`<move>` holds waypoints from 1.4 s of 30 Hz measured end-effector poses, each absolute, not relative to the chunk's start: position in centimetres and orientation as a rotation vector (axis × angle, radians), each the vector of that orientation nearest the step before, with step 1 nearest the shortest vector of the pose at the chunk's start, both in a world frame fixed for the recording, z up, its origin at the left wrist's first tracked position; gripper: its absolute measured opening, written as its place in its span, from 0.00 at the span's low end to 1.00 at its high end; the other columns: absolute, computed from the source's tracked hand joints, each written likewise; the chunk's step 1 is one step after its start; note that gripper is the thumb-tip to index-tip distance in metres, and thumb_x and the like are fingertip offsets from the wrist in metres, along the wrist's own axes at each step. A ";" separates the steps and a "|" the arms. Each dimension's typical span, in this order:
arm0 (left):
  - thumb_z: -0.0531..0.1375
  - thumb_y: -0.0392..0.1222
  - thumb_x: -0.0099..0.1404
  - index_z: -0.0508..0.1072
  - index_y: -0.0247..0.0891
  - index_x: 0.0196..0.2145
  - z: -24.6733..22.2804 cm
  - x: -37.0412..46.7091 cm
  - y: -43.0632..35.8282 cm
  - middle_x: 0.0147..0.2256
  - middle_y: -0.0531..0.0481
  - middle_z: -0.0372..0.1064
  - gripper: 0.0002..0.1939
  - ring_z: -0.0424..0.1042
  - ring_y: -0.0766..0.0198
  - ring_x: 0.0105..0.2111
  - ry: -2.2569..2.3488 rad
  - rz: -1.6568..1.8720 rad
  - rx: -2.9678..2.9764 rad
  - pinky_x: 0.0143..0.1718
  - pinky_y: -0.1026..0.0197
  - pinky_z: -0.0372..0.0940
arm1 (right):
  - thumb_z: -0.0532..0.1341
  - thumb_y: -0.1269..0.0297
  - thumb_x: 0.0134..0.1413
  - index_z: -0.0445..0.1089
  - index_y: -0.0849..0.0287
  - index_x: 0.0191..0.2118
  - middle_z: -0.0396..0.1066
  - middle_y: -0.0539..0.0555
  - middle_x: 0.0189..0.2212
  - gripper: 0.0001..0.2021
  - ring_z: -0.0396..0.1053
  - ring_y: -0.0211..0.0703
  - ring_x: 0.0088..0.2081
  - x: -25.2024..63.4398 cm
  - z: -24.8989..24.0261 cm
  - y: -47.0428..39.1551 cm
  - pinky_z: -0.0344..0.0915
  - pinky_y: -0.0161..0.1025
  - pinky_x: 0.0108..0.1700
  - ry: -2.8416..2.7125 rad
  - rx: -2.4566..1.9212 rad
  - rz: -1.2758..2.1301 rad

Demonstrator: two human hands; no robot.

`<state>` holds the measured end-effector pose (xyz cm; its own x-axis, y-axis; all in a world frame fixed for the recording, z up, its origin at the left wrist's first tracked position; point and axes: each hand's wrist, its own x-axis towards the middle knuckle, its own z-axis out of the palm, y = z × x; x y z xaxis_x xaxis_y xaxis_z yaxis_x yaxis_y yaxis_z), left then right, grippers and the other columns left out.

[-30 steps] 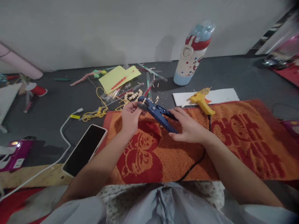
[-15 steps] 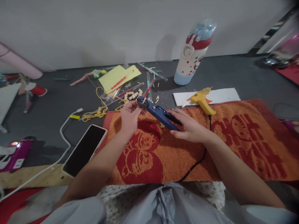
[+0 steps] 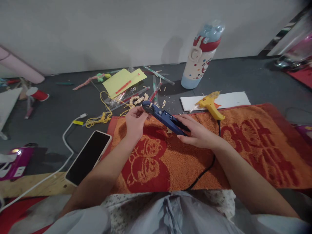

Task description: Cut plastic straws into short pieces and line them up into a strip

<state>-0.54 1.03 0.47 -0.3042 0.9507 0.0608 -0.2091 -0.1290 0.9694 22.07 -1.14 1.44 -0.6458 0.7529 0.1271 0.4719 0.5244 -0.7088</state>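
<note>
One blue plier-like tool (image 3: 165, 119), over the far left of the towel (image 3: 186, 162), is gripped by the right hand (image 3: 196, 131) with handles (image 3: 175, 127) almost together, and the left hand (image 3: 134, 124), beside its head (image 3: 147, 106), hold unclear, could be nipped by careless squeezing.

1. Dark grey desk (image 3: 243, 76), with a pale wooden front strip (image 3: 46, 184).
2. Across its front, an orange-and-red towel (image 3: 192, 167); a phone (image 3: 88, 158) lies at its left edge.
3. Behind the towel: standing bottle (image 3: 198, 66), white board (image 3: 235, 100), yellow paper (image 3: 116, 81), scattered pale bits (image 3: 163, 104).
4. Left: yellow cord (image 3: 97, 121), white cable (image 3: 64, 138), purple packet (image 3: 21, 159), and probably a red spool (image 3: 41, 94), though blurred.
</note>
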 end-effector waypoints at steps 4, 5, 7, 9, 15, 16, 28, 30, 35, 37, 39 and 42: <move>0.64 0.36 0.45 0.70 0.35 0.21 0.5 -0.4 1.0 0.16 0.57 0.66 0.06 0.64 0.73 0.17 1.218 1.593 0.931 0.19 0.70 0.61 | 0.58 0.62 0.53 0.54 0.58 0.61 0.58 0.63 0.56 0.29 0.59 0.55 0.59 22.1 1.4 -1.1 0.58 0.52 0.60 -2.346 -0.993 0.911; 0.64 0.36 0.45 0.70 0.35 0.21 0.5 -0.4 1.0 0.16 0.56 0.66 0.06 0.64 0.73 0.17 1.213 1.594 0.933 0.19 0.70 0.61 | 0.58 0.62 0.53 0.54 0.58 0.61 0.59 0.63 0.56 0.29 0.58 0.55 0.59 22.1 1.3 -1.1 0.57 0.52 0.60 -2.348 -0.989 0.912; 0.64 0.36 0.45 0.70 0.35 0.21 0.5 -0.4 1.0 0.16 0.56 0.66 0.05 0.64 0.73 0.17 1.202 1.596 0.935 0.19 0.70 0.60 | 0.58 0.62 0.54 0.54 0.59 0.61 0.58 0.63 0.57 0.29 0.58 0.55 0.59 22.1 1.3 -1.1 0.57 0.52 0.60 -2.353 -0.987 0.913; 0.64 0.36 0.45 0.70 0.35 0.21 0.5 -0.4 1.0 0.16 0.56 0.66 0.06 0.64 0.73 0.17 1.200 1.596 0.935 0.19 0.70 0.60 | 0.58 0.62 0.54 0.54 0.59 0.61 0.58 0.63 0.57 0.29 0.57 0.55 0.60 22.2 1.2 -1.1 0.57 0.51 0.60 -2.350 -0.990 0.912; 0.66 0.38 0.45 0.69 0.35 0.22 0.4 -0.5 1.1 0.16 0.56 0.66 0.08 0.65 0.73 0.17 1.209 1.598 0.958 0.20 0.70 0.60 | 0.57 0.63 0.55 0.54 0.59 0.62 0.59 0.63 0.58 0.28 0.56 0.55 0.60 22.2 1.2 -1.0 0.56 0.52 0.61 -2.354 -0.974 0.914; 0.66 0.39 0.46 0.69 0.35 0.22 0.3 -0.6 1.1 0.17 0.57 0.65 0.09 0.65 0.73 0.18 1.203 1.596 0.970 0.20 0.70 0.60 | 0.56 0.63 0.55 0.54 0.59 0.62 0.59 0.63 0.58 0.28 0.57 0.54 0.60 22.2 1.2 -1.0 0.56 0.52 0.61 -2.351 -0.968 0.918; 0.67 0.51 0.50 0.71 0.37 0.37 -0.1 -0.1 0.7 0.33 0.49 0.73 0.20 0.72 0.68 0.30 1.053 1.496 0.934 0.33 0.65 0.67 | 0.57 0.59 0.56 0.59 0.59 0.57 0.66 0.61 0.50 0.24 0.66 0.51 0.51 21.0 1.4 -1.4 0.61 0.53 0.55 -2.040 -1.001 1.146; 0.67 0.51 0.50 0.72 0.37 0.38 0.0 0.4 0.0 0.36 0.47 0.74 0.21 0.74 0.64 0.35 1.000 1.367 1.042 0.38 0.62 0.68 | 0.57 0.60 0.57 0.58 0.59 0.58 0.65 0.61 0.52 0.24 0.65 0.50 0.52 20.7 1.3 -1.5 0.60 0.52 0.57 -1.997 -0.975 1.221; 0.70 0.50 0.46 0.70 0.37 0.40 0.4 2.2 -1.9 0.42 0.44 0.74 0.25 0.74 0.60 0.40 0.890 1.156 1.147 0.45 0.58 0.68 | 0.56 0.59 0.58 0.53 0.57 0.62 0.56 0.61 0.61 0.27 0.56 0.48 0.61 19.9 1.1 -2.1 0.52 0.51 0.63 -2.004 -0.863 1.245; 0.71 0.50 0.44 0.68 0.38 0.41 0.5 2.7 -2.3 0.42 0.44 0.74 0.28 0.74 0.60 0.41 0.913 1.201 1.103 0.45 0.57 0.68 | 0.56 0.60 0.58 0.51 0.57 0.62 0.53 0.61 0.63 0.27 0.53 0.48 0.63 19.7 1.2 -2.3 0.49 0.52 0.64 -2.037 -0.841 1.220; 0.71 0.50 0.45 0.68 0.38 0.41 0.7 2.9 -2.6 0.43 0.43 0.74 0.28 0.74 0.59 0.42 0.918 1.246 1.089 0.46 0.56 0.68 | 0.56 0.60 0.58 0.51 0.57 0.62 0.51 0.61 0.64 0.27 0.51 0.48 0.64 19.5 1.4 -2.5 0.48 0.52 0.65 -2.043 -0.832 1.222; 0.70 0.49 0.47 0.69 0.37 0.40 1.0 3.0 -2.9 0.42 0.43 0.74 0.24 0.73 0.58 0.44 0.907 1.270 1.123 0.48 0.56 0.66 | 0.56 0.61 0.58 0.54 0.58 0.61 0.53 0.60 0.64 0.26 0.52 0.48 0.64 19.4 1.7 -2.6 0.49 0.52 0.64 -2.018 -0.828 1.263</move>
